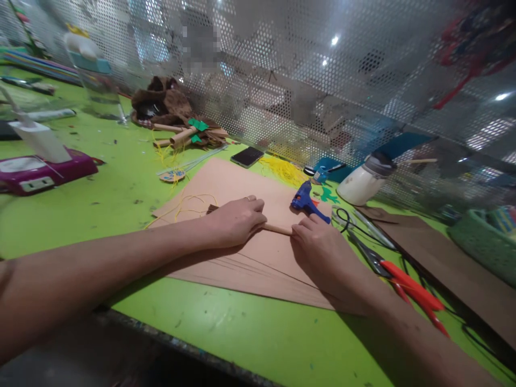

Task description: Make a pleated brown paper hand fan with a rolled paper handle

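Note:
A thin tan roll (277, 229), seemingly of paper, spans the gap between my two hands. My left hand (238, 219) is closed over its left end, fingers pressed together. At its other end my right hand (316, 239) grips it with curled fingers. Both hands rest over a stack of brown paper sheets (229, 183). By my left wrist a small dark brown fringed piece (212, 208) lies on the paper, with loose yellow string (183, 207) beside it. Just beyond my right hand is a blue glue gun (306, 200).
Red-handled scissors (407, 282) and black cord lie at right, near brown sheets (447, 269) and a white bottle (368, 177). Behind the paper are a phone (247, 156), yellow shreds (284, 171) and bundled paper rolls (187, 134). A purple power strip (48, 173) sits left. Perforated metal stands behind.

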The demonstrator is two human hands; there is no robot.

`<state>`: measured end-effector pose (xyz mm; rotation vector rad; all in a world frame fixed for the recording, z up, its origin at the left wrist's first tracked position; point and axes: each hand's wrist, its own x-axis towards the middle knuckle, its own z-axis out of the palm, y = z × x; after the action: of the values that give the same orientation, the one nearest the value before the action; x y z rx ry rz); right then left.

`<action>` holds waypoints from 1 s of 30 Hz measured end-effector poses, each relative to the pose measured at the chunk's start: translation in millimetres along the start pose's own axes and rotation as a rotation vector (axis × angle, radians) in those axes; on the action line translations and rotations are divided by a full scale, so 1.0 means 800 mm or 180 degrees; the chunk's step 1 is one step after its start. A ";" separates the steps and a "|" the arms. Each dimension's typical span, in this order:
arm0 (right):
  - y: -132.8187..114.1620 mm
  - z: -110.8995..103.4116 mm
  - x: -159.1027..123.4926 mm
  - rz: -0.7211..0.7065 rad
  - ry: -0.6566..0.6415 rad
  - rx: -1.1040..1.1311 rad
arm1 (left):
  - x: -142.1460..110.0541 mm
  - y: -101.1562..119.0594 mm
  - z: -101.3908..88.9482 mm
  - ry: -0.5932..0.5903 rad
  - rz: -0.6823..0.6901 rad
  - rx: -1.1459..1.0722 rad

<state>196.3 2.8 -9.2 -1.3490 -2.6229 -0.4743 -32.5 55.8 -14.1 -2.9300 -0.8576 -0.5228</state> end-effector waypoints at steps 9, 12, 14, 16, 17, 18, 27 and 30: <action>0.009 0.003 0.006 -0.0324 0.0002 -0.0157 | -0.002 -0.002 0.003 0.0059 -0.0055 0.0267; 0.013 -0.008 0.006 -0.0428 -0.0030 -0.0125 | -0.008 0.008 -0.012 0.0091 -0.0250 0.0045; 0.014 -0.016 0.004 -0.0460 -0.0036 -0.0011 | -0.012 0.014 -0.022 0.0160 -0.0411 -0.0122; 0.012 -0.022 0.000 -0.0459 -0.0020 0.0116 | -0.016 0.020 -0.030 0.0195 -0.0420 -0.0232; 0.010 -0.025 -0.002 -0.0421 0.0012 0.0183 | -0.016 0.022 -0.032 0.0185 -0.0385 -0.0280; 0.007 -0.026 -0.005 -0.0358 0.0048 0.0254 | -0.016 0.024 -0.034 0.0152 -0.0345 -0.0328; -0.023 -0.014 -0.043 0.0044 0.0423 0.0399 | -0.014 0.043 -0.036 0.0166 0.0195 0.0300; -0.029 -0.006 -0.052 0.0117 0.0613 0.0319 | -0.014 0.041 -0.037 0.0184 0.0527 0.0568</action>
<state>202.0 -43.4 -20.8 -1.2518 -2.4288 -0.4377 -33.1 18.2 11.8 -2.7762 -0.6136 -0.4893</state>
